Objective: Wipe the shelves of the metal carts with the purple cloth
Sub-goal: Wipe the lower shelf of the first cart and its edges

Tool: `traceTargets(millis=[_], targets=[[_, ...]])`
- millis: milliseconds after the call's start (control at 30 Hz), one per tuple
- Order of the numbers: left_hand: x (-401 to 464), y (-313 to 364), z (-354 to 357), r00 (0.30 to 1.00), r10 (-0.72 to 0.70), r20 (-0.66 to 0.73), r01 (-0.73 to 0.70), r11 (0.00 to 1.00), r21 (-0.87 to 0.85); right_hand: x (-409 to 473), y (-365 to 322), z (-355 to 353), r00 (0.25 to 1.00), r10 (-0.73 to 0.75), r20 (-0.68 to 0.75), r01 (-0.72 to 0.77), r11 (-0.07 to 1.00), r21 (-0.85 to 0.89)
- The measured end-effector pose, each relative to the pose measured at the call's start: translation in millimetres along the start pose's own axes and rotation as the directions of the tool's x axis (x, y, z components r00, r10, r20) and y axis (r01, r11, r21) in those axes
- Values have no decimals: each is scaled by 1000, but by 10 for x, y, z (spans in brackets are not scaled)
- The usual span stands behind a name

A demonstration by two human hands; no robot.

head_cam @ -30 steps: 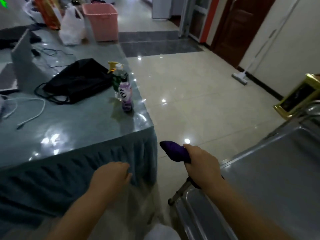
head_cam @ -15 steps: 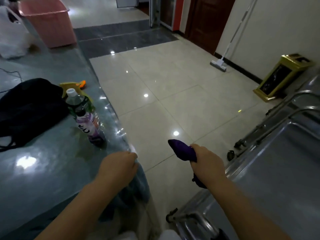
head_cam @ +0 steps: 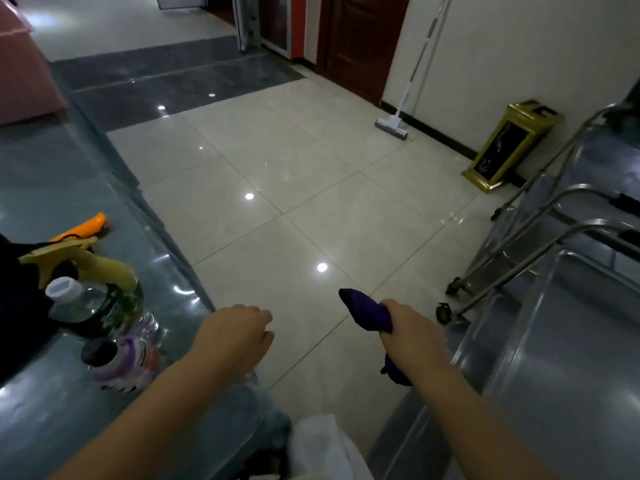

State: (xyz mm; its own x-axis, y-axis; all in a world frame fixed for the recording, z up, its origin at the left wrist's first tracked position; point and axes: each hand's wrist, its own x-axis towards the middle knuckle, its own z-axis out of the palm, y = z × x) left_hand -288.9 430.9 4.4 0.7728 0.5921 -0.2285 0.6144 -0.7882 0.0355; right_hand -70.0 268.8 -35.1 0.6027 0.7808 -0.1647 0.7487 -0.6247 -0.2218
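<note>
While the right hand [head_cam: 412,332] grips the purple cloth [head_cam: 363,311] in a closed fist at about 5 o'clock from the centre of the view, one bunched end of the cloth pokes out toward 10 o'clock and another bit hangs below the wrist. That grip is clamped on the cloth, held over the floor [head_cam: 294,188] just beside the near corner of the nearest metal cart [head_cam: 561,358], which fills the 4 o'clock side. A second metal cart [head_cam: 595,174] stands behind it at 3 o'clock, their tubular handles overlapping. The left hand [head_cam: 232,336] hovers at 7 o'clock with its fingers loosely curled, its grip holding nothing, just off the edge of the grey-green tabletop [head_cam: 62,174] that runs along the 9 o'clock side. On that tabletop, near the left forearm, stand a bottle with a purple label [head_cam: 119,365] and a clear bottle with a white cap [head_cam: 83,303]; a yellow spray trigger [head_cam: 79,261] shows behind them, and an orange object [head_cam: 85,225] lies farther back. At 1 o'clock a mop [head_cam: 393,124] leans on the wall, and a gold bin [head_cam: 509,147] stands at 2 o'clock. A pink basket [head_cam: 24,81] sits at 10 o'clock.
</note>
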Motion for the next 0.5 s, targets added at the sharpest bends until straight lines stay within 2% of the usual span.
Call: traceTargets(millis=[100, 233, 367, 500], targets=[[263, -83, -14, 999, 20, 30, -19, 1000, -21, 241, -11, -2, 999, 35, 2, -35, 999, 16], [631, -261, -21, 998, -19, 68, 23, 998, -50, 672, -4, -6, 999, 34, 10, -34, 999, 20], [1159, -309, -75, 995, -39, 94, 45, 997, -63, 1230, 91, -21, 1000, -10, 13, 10, 1000, 30], [2028, -147, -172, 996, -67, 58, 72, 994, -82, 1983, 324, -83, 995, -98, 2, 97, 992, 77]])
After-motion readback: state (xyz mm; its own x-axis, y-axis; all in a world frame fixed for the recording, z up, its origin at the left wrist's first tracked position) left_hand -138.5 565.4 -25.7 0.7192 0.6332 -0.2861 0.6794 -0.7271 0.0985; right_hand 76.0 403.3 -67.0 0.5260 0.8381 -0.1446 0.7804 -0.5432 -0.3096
